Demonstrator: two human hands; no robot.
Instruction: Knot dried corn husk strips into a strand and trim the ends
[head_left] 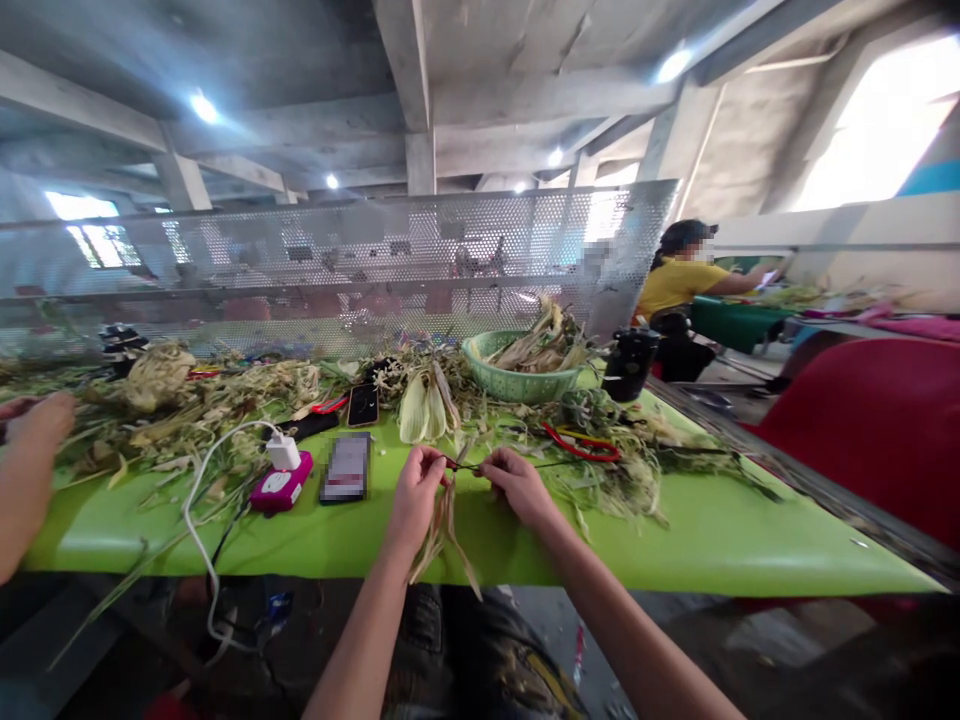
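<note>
My left hand is closed in a pinch on a bundle of dried corn husk strips, whose loose ends hang down over the green tabletop's front edge. My right hand pinches a thin dark cord that runs across to the bundle by my left fingertips. Whether the cord is wound around the strips is too small to tell. Just beyond both hands lie pale, broad husk leaves. Red-handled scissors rest to the right of my right hand, among shredded fibres.
A green basket of husks stands behind, beside a dark jar. At left are two phones, a magenta power strip with a white plug and cable, and heaped husk scraps. Another person's arm reaches in there.
</note>
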